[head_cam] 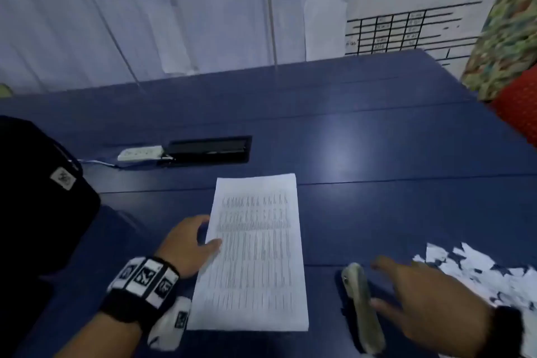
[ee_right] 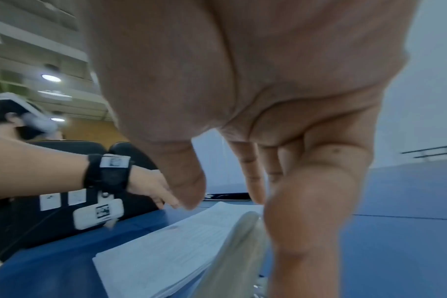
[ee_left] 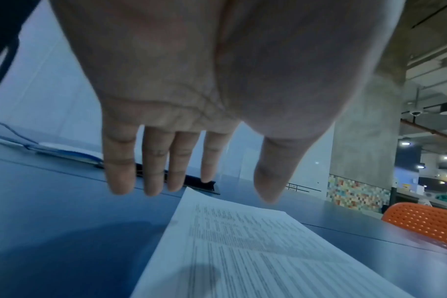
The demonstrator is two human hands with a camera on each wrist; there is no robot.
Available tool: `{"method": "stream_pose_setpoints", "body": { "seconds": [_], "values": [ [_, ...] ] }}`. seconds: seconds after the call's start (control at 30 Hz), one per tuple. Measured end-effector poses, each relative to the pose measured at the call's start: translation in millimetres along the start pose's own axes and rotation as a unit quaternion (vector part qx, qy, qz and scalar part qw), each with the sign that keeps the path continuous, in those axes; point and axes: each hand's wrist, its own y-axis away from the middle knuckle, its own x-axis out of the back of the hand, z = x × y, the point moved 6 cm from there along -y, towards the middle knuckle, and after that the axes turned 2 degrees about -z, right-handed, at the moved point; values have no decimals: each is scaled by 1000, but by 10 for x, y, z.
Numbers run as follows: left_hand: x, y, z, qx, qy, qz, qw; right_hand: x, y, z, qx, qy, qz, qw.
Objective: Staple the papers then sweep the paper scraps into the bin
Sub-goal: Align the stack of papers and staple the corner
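Observation:
A stack of printed papers (head_cam: 255, 256) lies flat on the blue table (head_cam: 377, 154), in front of me. My left hand (head_cam: 207, 231) is at the stack's left edge, fingers straight, thumb over the top sheet (ee_left: 255, 252). A grey stapler (head_cam: 363, 308) lies on the table right of the stack, pointing away from me. My right hand (head_cam: 377, 283) hovers just right of it with fingers spread and holds nothing; the right wrist view shows the stapler (ee_right: 232, 252) under the palm beside the stack (ee_right: 166, 252). White paper scraps (head_cam: 479, 273) are strewn at the right.
A black bag (head_cam: 37, 197) sits on the table's left side. Behind the papers are a white power strip (head_cam: 139, 152) and a black cable slot (head_cam: 209, 150). A red perforated chair (head_cam: 520, 107) stands at the table's right edge.

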Motion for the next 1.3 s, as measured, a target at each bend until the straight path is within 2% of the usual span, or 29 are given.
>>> {"method": "stream_pose_setpoints", "body": {
  "seconds": [0.1,0.2,0.3,0.4,0.47,0.6,0.67,0.9,1.0,1.07,1.13,1.2,1.3],
  "values": [
    [-204,-367,-160,24,-23,-36,999,-96,-251,-173,43,33,43,998],
    [-320,-544,-181,64,-63,-54,995,-77,-388,-300,74,34,117,990],
    [-331,-652,-120,82,-119,-32,989,-73,-469,-372,89,91,180,975],
    [-364,-675,-76,81,-140,-15,987,-231,-429,-639,114,74,201,970],
    [-357,-593,-11,77,-138,-5,987,-406,-421,-820,105,48,187,976],
    [-338,-440,81,68,-138,-9,988,-783,-528,-1015,20,70,68,995],
    [-360,-421,71,73,-130,-1,989,-836,-543,-1095,9,68,42,997],
    [-496,-361,78,64,-62,44,995,-864,-537,-1134,-3,43,54,998],
    [-476,-239,129,64,50,103,991,-840,-536,-1071,-5,1,74,997],
    [-381,-102,162,43,158,149,975,-804,-534,-994,-4,-44,87,995],
    [-232,167,219,-13,224,198,954,-727,-498,-872,5,-133,129,983],
    [-67,589,292,-105,276,233,927,-604,-397,-733,22,-239,209,948],
    [116,1177,327,-222,386,225,867,-375,-152,-607,91,-407,329,847]
  ]
}}
